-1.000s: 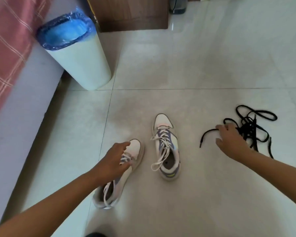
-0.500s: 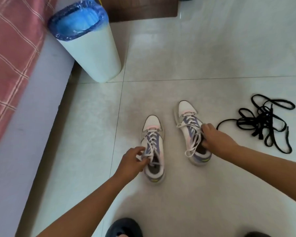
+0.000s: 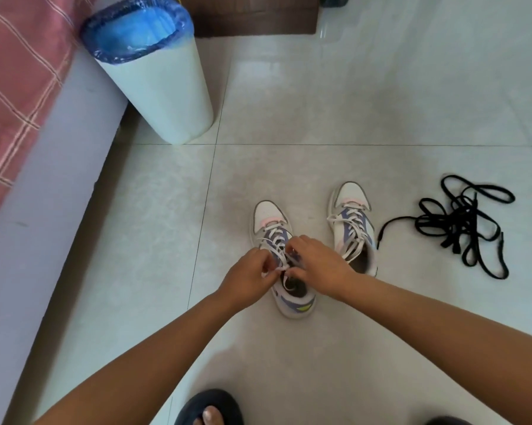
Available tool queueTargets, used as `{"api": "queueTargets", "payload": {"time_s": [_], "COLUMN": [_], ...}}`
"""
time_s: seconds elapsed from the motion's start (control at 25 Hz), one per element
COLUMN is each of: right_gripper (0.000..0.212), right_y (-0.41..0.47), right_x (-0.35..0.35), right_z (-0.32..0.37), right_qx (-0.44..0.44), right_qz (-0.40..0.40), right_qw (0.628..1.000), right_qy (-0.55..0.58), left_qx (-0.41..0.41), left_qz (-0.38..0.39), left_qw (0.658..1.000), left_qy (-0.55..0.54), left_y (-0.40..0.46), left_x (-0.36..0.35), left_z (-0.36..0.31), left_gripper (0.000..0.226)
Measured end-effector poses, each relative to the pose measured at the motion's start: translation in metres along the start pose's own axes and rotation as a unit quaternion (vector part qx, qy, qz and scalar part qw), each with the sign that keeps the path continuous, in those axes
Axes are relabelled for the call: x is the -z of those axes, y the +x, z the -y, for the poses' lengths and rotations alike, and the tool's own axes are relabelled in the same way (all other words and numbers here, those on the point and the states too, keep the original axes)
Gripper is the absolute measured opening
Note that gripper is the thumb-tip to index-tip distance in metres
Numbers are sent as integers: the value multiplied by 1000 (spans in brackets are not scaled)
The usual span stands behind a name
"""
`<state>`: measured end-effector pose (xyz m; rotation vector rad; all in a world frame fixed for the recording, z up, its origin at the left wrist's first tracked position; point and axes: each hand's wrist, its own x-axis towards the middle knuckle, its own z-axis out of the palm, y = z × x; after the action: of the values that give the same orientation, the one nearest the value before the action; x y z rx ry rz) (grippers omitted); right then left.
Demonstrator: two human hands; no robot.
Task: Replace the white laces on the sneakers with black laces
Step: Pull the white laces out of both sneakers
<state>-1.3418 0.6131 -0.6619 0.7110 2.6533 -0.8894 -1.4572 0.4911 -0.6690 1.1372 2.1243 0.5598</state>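
Two white sneakers with purple panels and white laces stand side by side on the tiled floor. Over the left sneaker (image 3: 270, 216) both hands meet: my left hand (image 3: 247, 279) pinches a white lace end (image 3: 269, 273) near the collar, and my right hand (image 3: 318, 268) pinches the laces at the upper eyelets. The right sneaker (image 3: 352, 222) stands untouched, its white laces loose. A tangled heap of black laces (image 3: 461, 225) lies on the floor to its right, apart from both hands.
A white bin (image 3: 163, 87) with a blue liner stands at the back left beside a bed with a pink checked cover (image 3: 19, 72). A dark wooden furniture base (image 3: 255, 23) is behind. My foot in a dark slipper (image 3: 209, 409) shows at the bottom edge.
My right hand left the right sneaker and came over to the left sneaker, joining my left hand on its white laces. The view shifted slightly.
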Motion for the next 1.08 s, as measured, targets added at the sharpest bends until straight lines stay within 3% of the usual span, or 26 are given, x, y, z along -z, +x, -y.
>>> {"api": "queueTargets", "payload": {"time_s": [0.2,0.28,0.36,0.56,0.76,0.92,1.08], "right_gripper": [29,24,17,15,40,31,22], "right_y": [-8,-8,-6,-6,0,5,4], "right_x": [-10,-12,-7,15,13,13,34], "right_z": [2,9,13,4,6,4,-5], "right_qx": [44,-51,-121,-107,-126,-124,-109], "right_qz": [-43,-80,-94,22,18,40,63], "right_qw": [993,995,972,963,963,963,960], "right_qy": [-99,37,176,247,238,235,248], "left_qx": [62,58,57,34,41,39,24], "left_qz": [10,19,24,32,4,7,12], "left_qw": [994,994,994,996,994,995,1000], "left_qy": [-87,-92,-95,-82,-102,-93,2], "left_y": [5,5,4,3,8,12,15], "left_x": [11,11,11,12,13,17,22], "left_z": [2,1,1,1,-1,-4,3], "left_gripper": [17,16,15,14,13,4,20]}}
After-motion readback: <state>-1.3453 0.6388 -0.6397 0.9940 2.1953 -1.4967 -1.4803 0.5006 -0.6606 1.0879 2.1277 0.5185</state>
